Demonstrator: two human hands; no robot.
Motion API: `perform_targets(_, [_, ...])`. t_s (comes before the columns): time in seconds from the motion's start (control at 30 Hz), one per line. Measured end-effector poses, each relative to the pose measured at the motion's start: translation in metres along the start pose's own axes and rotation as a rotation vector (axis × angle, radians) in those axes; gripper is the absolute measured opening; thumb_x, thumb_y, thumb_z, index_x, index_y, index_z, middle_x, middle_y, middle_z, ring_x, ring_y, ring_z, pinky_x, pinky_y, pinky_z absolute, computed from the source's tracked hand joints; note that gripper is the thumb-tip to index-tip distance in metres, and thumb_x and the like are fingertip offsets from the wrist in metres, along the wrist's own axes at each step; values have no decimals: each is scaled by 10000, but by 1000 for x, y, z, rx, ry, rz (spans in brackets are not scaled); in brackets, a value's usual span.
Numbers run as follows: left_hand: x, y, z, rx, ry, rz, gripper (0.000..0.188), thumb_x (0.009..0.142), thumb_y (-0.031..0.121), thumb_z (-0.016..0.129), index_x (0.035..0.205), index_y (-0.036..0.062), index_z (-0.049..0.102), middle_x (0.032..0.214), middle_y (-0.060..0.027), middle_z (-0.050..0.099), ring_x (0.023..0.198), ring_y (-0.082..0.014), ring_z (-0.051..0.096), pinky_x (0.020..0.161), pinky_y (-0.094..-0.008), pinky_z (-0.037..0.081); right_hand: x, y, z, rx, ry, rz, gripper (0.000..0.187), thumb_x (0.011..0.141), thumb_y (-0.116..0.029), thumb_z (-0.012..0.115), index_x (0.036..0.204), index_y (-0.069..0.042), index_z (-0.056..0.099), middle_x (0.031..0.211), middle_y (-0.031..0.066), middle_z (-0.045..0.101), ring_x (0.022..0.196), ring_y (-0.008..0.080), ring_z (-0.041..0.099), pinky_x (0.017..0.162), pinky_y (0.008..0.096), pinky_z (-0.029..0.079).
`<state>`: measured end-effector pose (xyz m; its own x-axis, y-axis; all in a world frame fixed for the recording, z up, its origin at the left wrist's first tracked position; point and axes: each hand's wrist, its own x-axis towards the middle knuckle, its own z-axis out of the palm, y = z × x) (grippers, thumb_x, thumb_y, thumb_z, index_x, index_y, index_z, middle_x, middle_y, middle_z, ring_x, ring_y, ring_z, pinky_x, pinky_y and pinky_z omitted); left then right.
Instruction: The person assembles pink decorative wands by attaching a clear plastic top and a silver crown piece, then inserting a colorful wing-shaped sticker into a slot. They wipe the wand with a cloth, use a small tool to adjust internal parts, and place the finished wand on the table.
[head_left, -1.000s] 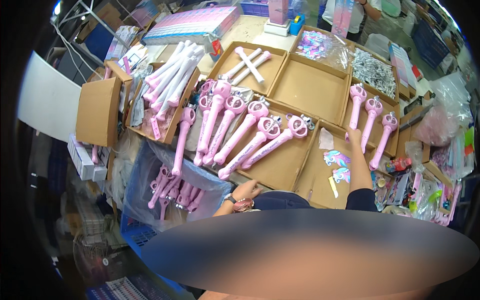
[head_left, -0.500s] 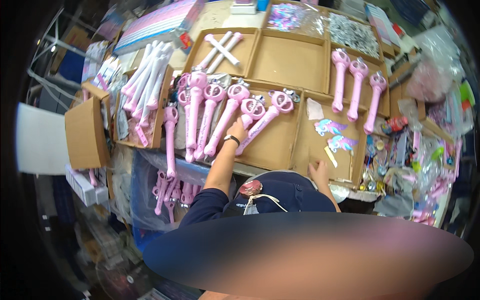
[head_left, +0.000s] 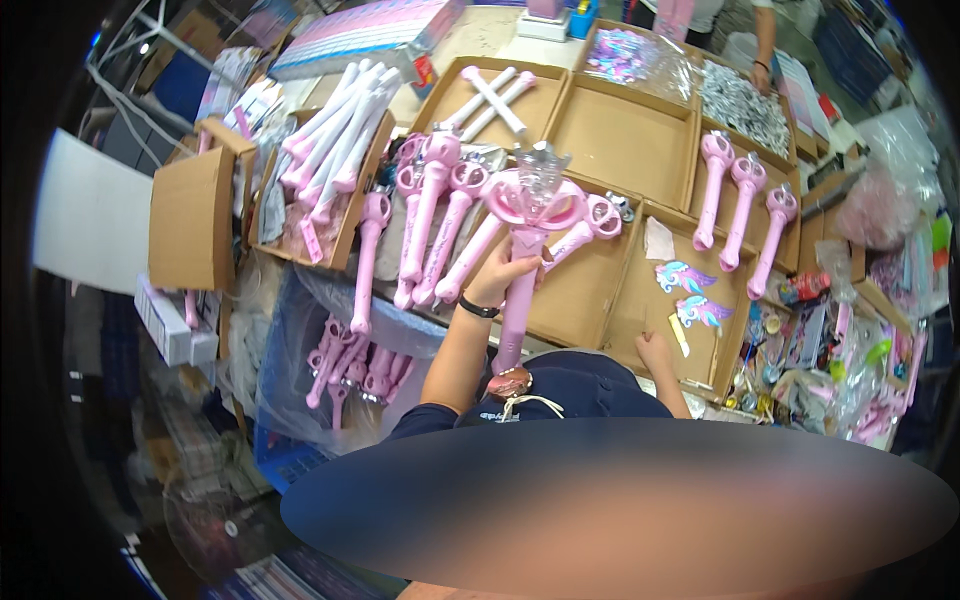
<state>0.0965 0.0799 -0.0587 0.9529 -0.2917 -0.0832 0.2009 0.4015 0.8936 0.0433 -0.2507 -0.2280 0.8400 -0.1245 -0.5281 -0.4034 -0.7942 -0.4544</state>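
Right now your left hand (head_left: 503,274) is closed around the shaft of a pink wand (head_left: 527,240), which you hold in front of you with its clear crown-like top pointing away and its lower end near your chest. Your right hand (head_left: 654,350) is at the near part of a cardboard tray (head_left: 633,290), fingers curled; whether it grips anything, you cannot tell. Just beside it lies a pale yellow strip (head_left: 680,335), with two wing-shaped cutouts (head_left: 703,311) and a pale pink cloth (head_left: 659,239) farther up. More wands (head_left: 433,215) lie side by side to your left, three others (head_left: 748,210) to your right, and another person's hand (head_left: 762,78) is at the silvery pieces (head_left: 740,112).
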Motion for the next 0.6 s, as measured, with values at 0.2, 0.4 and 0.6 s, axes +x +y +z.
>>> perform_targets(0.2, [-7, 1, 15, -11, 4, 55, 431, 758, 169, 666, 1095, 3, 454, 903, -83, 556, 687, -142, 570, 583, -261, 466, -8, 0, -3, 251, 179, -94, 205, 780, -207, 556, 826, -12, 517, 739, 169, 606, 665, 315, 604, 620, 425, 461])
perform_targets(0.4, [20, 25, 43, -3, 15, 143, 402, 797, 125, 610, 1138, 21, 424, 972, -89, 546, 753, -151, 574, 656, -277, 473, -44, -58, -28, 1100, -156, -415, 117, 819, -93, 532, 923, -46, 507, 1086, 134, 579, 879, 243, 590, 749, 424, 480])
perform_targets(0.6, [41, 49, 80, -275, 64, 346, 645, 850, 533, 485, 1224, 14, 397, 1057, -141, 553, 812, -224, 582, 723, -350, 492, -99, -136, -78, 534, -202, -1138, 159, 735, -117, 640, 863, -49, 577, 1313, 205, 365, 1089, 306, 469, 882, 333, 395])
